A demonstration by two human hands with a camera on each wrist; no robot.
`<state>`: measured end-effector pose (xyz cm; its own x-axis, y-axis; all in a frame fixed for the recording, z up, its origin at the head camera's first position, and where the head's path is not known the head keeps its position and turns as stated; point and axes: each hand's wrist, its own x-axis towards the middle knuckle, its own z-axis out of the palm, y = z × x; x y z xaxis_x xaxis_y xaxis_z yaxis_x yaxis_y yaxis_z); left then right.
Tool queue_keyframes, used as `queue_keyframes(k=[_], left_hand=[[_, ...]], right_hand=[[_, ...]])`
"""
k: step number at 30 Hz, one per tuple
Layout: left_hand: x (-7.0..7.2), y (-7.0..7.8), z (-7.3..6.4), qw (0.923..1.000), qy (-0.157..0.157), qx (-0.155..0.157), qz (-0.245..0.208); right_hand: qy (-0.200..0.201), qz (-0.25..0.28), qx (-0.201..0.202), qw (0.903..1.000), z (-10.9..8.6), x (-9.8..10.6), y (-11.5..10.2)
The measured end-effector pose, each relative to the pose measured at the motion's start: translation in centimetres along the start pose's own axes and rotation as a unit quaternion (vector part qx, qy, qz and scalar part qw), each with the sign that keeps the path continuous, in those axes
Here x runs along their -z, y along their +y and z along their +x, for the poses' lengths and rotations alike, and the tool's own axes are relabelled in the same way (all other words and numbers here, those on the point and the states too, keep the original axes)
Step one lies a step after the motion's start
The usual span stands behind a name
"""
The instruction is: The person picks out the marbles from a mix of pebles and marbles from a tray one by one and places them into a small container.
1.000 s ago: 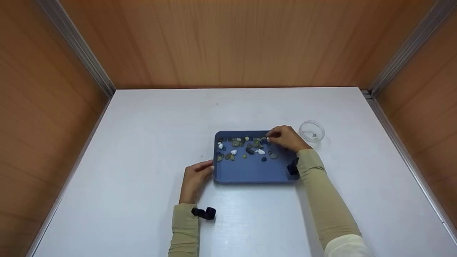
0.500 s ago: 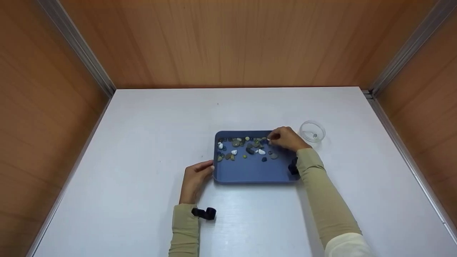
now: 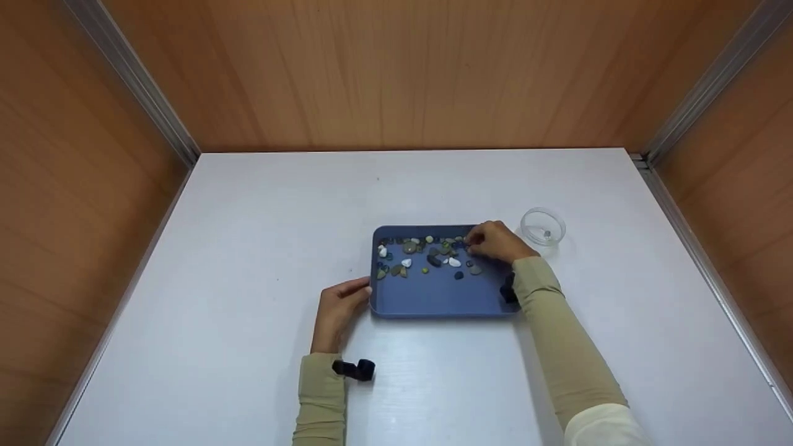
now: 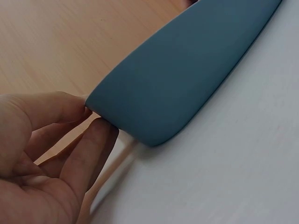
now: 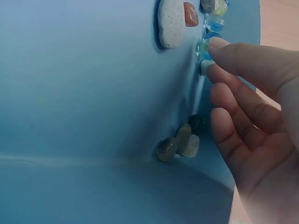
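Observation:
A blue tray [image 3: 446, 303] lies on the white table, with pebbles and glass marbles gathered over its far half. My left hand [image 3: 339, 308] holds the tray's left side, and in the left wrist view its fingertips [image 4: 105, 128] meet the tray's rim and outer wall. Over the far right part of the tray is my right hand [image 3: 499, 241]. Its thumb and index finger pinch a clear marble with a blue swirl [image 5: 204, 50] beside the tray's wall; the other fingers curl loosely. A white pebble [image 5: 171, 23] and a reddish stone [image 5: 191, 14] lie close by.
A round clear dish [image 3: 543, 214] holding a small clear piece [image 3: 547, 234] stands right of the tray, beyond my right hand. Dark, greenish and whitish stones [image 5: 182, 140] sit together in the tray near my right fingers. Wood-patterned walls [image 3: 409, 74] enclose the table.
My right hand has shifted very slightly toward me and right within the tray, and the white bit at its fingertips no longer shows. The left hand and tray have stayed put.

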<state>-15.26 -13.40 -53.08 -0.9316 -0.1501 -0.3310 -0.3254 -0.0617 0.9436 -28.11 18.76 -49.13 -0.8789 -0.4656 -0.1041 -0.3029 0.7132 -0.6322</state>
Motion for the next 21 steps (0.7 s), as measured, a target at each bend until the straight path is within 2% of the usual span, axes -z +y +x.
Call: queue_keyframes(k=[11, 14, 21], left_hand=[[0.18, -0.04, -0.13, 0.9999, -0.007, -0.002, 0.013], [0.12, 0.42, -0.45, 0.9998, -0.005, 0.003, 0.020], [0.03, -0.06, 0.09, 0.9999, 0.001, 0.001, 0.011]], right_hand=[[-0.002, -0.002, 0.000, 1.0000, -0.07, -0.65, 0.25], [-0.002, 0.000, 0.001, 1.0000, -0.08, -0.61, 0.30], [-0.008, 0.004, -0.008, 0.9999, -0.06, -0.46, 0.29]])
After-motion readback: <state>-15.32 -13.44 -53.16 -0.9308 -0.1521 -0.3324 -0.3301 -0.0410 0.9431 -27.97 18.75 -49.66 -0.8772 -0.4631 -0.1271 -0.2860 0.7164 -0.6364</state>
